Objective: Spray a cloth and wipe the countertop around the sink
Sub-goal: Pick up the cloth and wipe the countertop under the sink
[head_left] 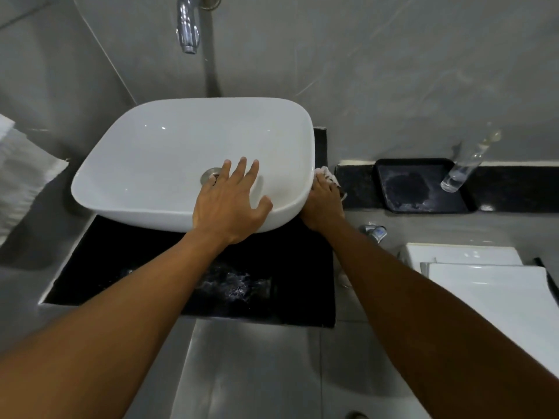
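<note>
Two bare forearms reached in from the near edge, both cut off by the frame. Beneath them lay one black, glossy stone countertop (pixel 127 267), its far part hidden under the single white, rounded ceramic basin (pixel 151 152). The left hand (pixel 233 201) lay flat and empty across the basin's near rim, fingers spread, its fingertips hiding part of the metal drain. The right hand (pixel 325 204) pressed down at the basin's right side, clenched on a small pale cloth (pixel 328 173); only a crumpled corner showed past the fingertips, the rest buried under the palm, against the counter's right strip. Further right sat one black rectangular tray (pixel 423 189) and one clear glass bottle (pixel 462 167), blurred. Above hung one chrome tap (pixel 188 25), its top cropped.
</note>
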Tool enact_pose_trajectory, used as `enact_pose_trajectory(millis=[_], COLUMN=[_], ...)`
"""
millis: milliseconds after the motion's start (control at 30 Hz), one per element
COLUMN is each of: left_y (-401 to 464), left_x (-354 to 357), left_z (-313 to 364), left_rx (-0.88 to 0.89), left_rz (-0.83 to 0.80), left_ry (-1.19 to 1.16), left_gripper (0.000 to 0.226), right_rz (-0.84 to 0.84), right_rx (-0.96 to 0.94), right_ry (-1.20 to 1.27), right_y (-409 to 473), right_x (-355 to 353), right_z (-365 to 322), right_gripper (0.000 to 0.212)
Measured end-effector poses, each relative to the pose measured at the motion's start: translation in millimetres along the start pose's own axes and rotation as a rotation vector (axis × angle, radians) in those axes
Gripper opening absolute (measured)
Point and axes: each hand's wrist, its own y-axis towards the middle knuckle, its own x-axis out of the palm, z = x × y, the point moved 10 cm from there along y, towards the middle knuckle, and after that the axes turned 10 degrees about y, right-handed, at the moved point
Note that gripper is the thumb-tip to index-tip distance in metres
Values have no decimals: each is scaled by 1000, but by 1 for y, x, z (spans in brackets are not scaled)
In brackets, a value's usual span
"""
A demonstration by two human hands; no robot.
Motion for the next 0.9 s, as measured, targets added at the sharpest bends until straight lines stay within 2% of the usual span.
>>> enact_pose_trajectory(millis=[133,267,367,433,533,633,700,800,900], left_y=[0,-3,-1,-3,-2,-2,-2,-2,-2], left_x=[-1,-3,-2,-3,-5,-5,-7,-8,-7], left_z=[3,2,0,0,-2,-5,-4,-5,-4], left_rx=[11,-18,-30,-32,-39,-47,-50,-51,-42], left_rz=[3,47,68,88,91,85,95,118,133], left_ry=[0,13,-1,-2,-25,-37,-39,-42,-27], left_gripper=[73,73,74,75,79,83,83,82,81], right_rz=[41,12,8,47,-1,-39,14,60,72], right_rx=[-93,-176,-206,-155,-58,-26,-32,-113,-159], right_ry=[104,113,72,41,-63,-100,-56,55,66], right_y=[-108,-236,-212,-155,-48,1,-17,-103,-179], right_x=[5,41,44,25,4,-1,0,18,35], right_z=[-28,-57,-45,-32,-6,5,-3,-30,-52], right_gripper=[51,52,52,51,55,59,58,51,53])
